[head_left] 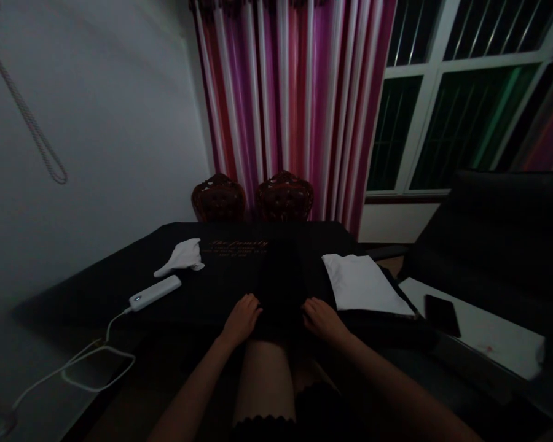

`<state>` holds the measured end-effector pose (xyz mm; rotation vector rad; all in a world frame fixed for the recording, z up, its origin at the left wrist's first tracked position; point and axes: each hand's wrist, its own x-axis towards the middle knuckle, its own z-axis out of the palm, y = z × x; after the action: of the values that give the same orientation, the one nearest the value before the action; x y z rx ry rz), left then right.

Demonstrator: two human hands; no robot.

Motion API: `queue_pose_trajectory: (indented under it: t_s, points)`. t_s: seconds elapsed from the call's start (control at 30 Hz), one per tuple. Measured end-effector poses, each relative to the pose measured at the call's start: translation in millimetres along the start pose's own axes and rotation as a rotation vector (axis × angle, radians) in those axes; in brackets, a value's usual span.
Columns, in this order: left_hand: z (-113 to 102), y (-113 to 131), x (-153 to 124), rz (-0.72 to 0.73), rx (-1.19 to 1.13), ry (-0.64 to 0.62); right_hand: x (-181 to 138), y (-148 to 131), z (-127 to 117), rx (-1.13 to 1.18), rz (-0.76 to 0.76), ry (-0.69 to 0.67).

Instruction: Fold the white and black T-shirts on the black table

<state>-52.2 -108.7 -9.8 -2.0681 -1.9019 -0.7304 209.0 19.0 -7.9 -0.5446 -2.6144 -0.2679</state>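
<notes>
A dark piece of cloth lies lengthwise on the black-covered table right in front of me. My left hand rests on its near left edge with the fingers curled down onto the fabric. My right hand sits on the near right edge in the same way. The room is dim, so I cannot make out whether the fingers pinch the cloth or only press on it. A folded white cloth lies just right of my right hand.
A crumpled white cloth and a white power bank with a trailing cable lie at the left. A dark phone rests on a white surface at right. Two carved chairs, striped curtains and a window stand behind.
</notes>
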Motion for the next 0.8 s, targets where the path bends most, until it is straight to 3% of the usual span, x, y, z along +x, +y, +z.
queue_pose_trajectory:
  t_s: [0.3, 0.47, 0.7, 0.8]
  points:
    - [-4, -5, -4, -0.028, -0.062, -0.035, 2, -3, 4, 0.079, 0.060, 0.012]
    - [-1, -12, -3, -0.112, -0.113, -0.071, -1, -2, 16, 0.127, -0.042, 0.033]
    - [1, -10, 5, -0.214, -0.091, -0.085, -3, -4, 73, 0.170, -0.077, 0.423]
    - [1, 6, 13, -0.343, -0.036, 0.006, 1, -6, 87, 0.171, -0.060, 0.524]
